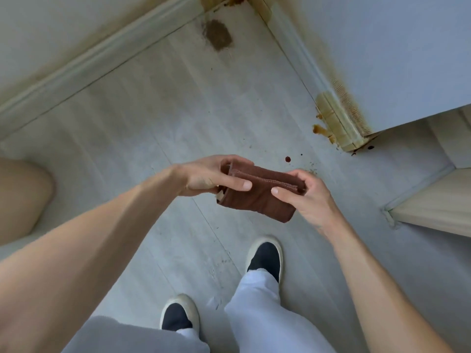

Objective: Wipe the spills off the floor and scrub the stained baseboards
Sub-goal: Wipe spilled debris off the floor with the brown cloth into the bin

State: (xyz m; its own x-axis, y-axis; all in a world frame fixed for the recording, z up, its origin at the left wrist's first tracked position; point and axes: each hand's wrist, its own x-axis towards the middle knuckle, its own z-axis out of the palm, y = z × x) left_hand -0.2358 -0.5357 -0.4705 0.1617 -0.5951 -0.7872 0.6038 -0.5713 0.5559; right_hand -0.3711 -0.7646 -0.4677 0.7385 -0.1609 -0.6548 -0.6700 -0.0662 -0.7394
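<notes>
A folded brown cloth (257,197) is held in the air above the pale floor (158,138). My left hand (204,175) grips its left end, thumb on top. My right hand (305,193) pinches its right end. A brown powdery patch (218,34) lies on the floor near the far corner. Dark red drops (288,159) and crumbs dot the floor just beyond the cloth. The right baseboard (331,115) carries yellow-brown stains, with a sticky puddle (320,129) at its foot. The left baseboard (84,70) is faintly yellowed, darker at the corner (211,2).
My two feet in dark slip-on shoes (265,258) stand on the floor below the cloth. A beige rounded object (23,197) sits at the left edge. A beige panel or furniture edge (433,207) juts in from the right past the wall end.
</notes>
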